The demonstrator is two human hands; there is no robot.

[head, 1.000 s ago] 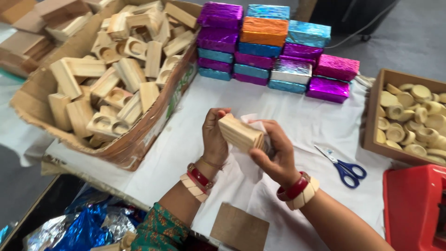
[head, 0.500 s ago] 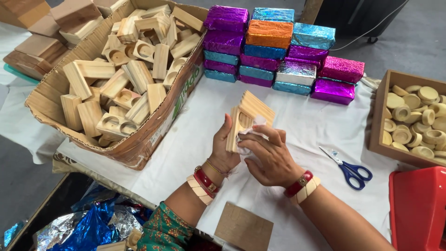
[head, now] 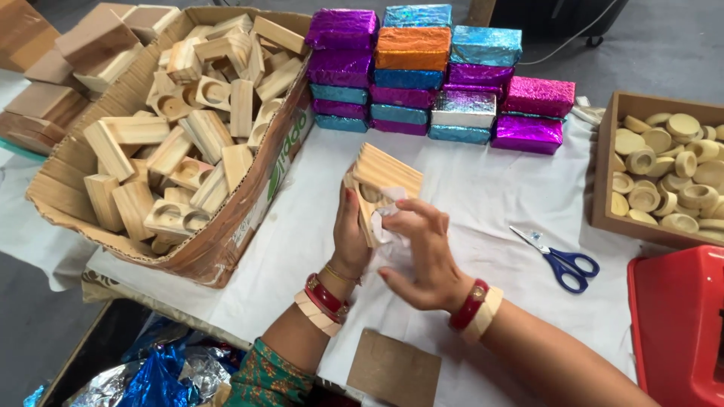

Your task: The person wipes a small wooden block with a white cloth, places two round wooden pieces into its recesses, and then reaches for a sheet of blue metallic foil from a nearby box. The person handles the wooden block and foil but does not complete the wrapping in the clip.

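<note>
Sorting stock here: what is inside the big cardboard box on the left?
The cardboard box holds a loose heap of pale wooden blocks, some with round recesses. Whatever lies beneath the top layers, and the box bottom, is covered.
</note>
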